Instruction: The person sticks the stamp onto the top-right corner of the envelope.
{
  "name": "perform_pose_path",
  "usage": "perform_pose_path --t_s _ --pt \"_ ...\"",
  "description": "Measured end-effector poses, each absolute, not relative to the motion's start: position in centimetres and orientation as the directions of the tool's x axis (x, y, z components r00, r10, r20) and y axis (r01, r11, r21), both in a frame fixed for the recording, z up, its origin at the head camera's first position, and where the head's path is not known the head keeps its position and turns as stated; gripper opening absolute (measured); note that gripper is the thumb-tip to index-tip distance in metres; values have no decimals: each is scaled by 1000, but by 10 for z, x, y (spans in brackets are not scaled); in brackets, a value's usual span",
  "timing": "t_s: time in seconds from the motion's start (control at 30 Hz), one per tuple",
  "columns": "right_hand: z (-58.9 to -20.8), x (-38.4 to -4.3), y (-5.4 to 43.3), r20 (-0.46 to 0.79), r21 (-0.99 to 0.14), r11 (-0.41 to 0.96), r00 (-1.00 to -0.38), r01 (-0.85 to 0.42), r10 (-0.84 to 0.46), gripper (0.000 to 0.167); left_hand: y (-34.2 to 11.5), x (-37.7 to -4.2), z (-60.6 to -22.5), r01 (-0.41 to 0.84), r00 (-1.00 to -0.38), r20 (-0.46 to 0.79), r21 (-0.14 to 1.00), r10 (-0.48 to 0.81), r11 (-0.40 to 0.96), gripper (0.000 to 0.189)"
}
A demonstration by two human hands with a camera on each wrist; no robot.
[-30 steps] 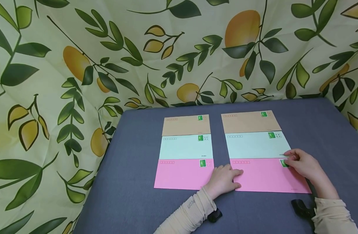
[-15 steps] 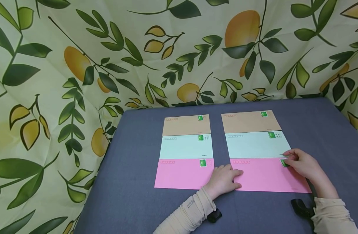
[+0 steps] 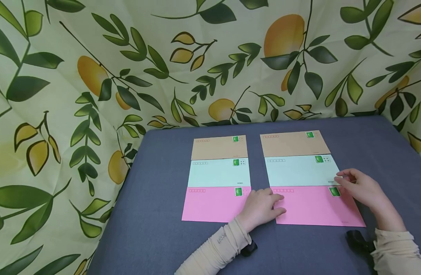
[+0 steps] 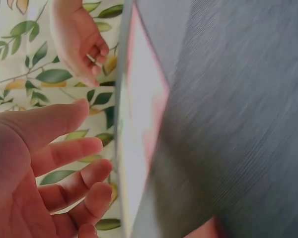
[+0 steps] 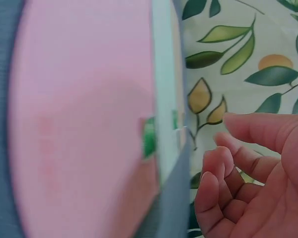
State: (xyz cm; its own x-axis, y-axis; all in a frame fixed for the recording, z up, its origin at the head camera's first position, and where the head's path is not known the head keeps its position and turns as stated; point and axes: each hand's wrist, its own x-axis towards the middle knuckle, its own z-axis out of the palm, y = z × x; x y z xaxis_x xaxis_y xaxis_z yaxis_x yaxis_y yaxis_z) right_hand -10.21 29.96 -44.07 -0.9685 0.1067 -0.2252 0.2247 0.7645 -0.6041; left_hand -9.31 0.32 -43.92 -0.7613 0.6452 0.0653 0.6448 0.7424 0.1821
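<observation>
Two columns of envelopes lie on the table, each with a brown, a light blue and a pink one. My right hand (image 3: 363,191) hovers near the right edge of the right light blue envelope (image 3: 301,172); in the right wrist view its loosely bent fingers (image 5: 216,161) hold nothing. Just below it, a green stamp (image 3: 334,191) sits in the upper right corner of the right pink envelope (image 3: 310,208). Between the columns is my left hand (image 3: 260,206), overlapping the left pink envelope (image 3: 213,204). Its fingers (image 4: 72,153) are spread and hold nothing in the left wrist view.
Further back are the brown envelopes, left (image 3: 217,149) and right (image 3: 293,144), both stamped. A dark blue cloth covers the table (image 3: 155,183). Behind it hangs a leaf-and-fruit patterned curtain (image 3: 127,88). Dark wrist devices (image 3: 249,248) show under the sleeves.
My right hand has come off the stamp on the right pink envelope and moved up and right, uncovering it. My left hand has shifted slightly left and its fingers have lifted.
</observation>
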Motion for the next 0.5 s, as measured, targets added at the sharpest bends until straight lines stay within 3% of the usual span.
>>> perform_pose_path --t_s 0.33,0.5 --pt "-410 -119 308 -129 -565 818 -991 109 43 53 -21 -119 -409 623 -781 141 121 608 773 33" --pt "-402 -121 310 -104 -555 831 -994 45 -16 56 -40 -132 -399 573 -820 117 148 561 806 38"
